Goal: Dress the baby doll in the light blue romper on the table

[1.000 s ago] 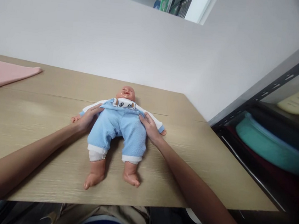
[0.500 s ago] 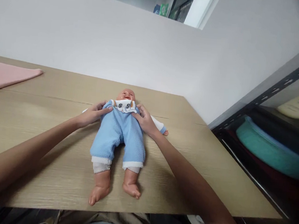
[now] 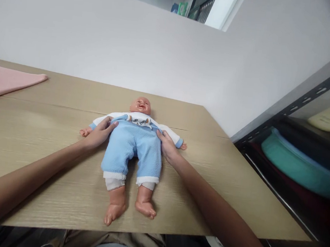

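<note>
On the counter [image 3: 236, 178] lies the doll [image 3: 136, 138], face up, long axis pointing away, feet nearest. Its blue overalls [image 3: 120, 154] sit between left hand [image 3: 97, 135] and right hand [image 3: 169, 144], equally near, each hand's fingers pinching one upper side.

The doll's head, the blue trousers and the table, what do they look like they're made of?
Doll's head: probably vinyl or another plastic, smooth, with glossy highlights.
Blue trousers: fabric, perhaps fleece or terry, matte with a nubbly surface.
Table: wood or wood-look laminate, I can't tell which; pale grain streaks show, with a faint sheen.
</note>
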`<state>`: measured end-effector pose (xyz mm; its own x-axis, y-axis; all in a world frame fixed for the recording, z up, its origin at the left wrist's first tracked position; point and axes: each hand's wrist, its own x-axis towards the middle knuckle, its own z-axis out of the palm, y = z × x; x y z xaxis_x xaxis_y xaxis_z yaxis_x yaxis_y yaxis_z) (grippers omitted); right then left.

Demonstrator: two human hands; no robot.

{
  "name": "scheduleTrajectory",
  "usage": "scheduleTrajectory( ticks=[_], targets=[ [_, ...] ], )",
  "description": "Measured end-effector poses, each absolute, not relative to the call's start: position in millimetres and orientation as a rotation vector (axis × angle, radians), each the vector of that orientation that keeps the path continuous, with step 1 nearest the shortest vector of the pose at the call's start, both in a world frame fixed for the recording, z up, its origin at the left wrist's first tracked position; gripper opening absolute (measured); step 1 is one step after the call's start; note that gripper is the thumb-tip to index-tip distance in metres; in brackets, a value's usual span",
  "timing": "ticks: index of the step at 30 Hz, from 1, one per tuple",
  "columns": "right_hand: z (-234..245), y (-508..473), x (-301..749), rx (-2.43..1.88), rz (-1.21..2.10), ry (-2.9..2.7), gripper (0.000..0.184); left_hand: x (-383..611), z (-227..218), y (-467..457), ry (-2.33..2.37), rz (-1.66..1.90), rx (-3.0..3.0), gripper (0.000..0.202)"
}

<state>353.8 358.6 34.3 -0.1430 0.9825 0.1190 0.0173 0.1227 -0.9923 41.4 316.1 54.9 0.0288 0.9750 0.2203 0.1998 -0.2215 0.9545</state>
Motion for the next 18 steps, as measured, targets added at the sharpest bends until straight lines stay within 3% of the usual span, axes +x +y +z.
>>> scheduleTrajectory(
  ticks=[4,11,18],
  targets=[
    [45,370,354,-1.022,1.264,-1.408,0.06,45,55,327,1.175,1.357,1.41,0.059],
    [50,376,365,-1.014,1.288,-1.464,0.055,41,52,332,1.136,1.209,1.59,0.055],
    [41,369,364,-1.071,1.022,-1.444,0.048,47,61,309,1.522,1.324,1.614,0.059]
  ],
)
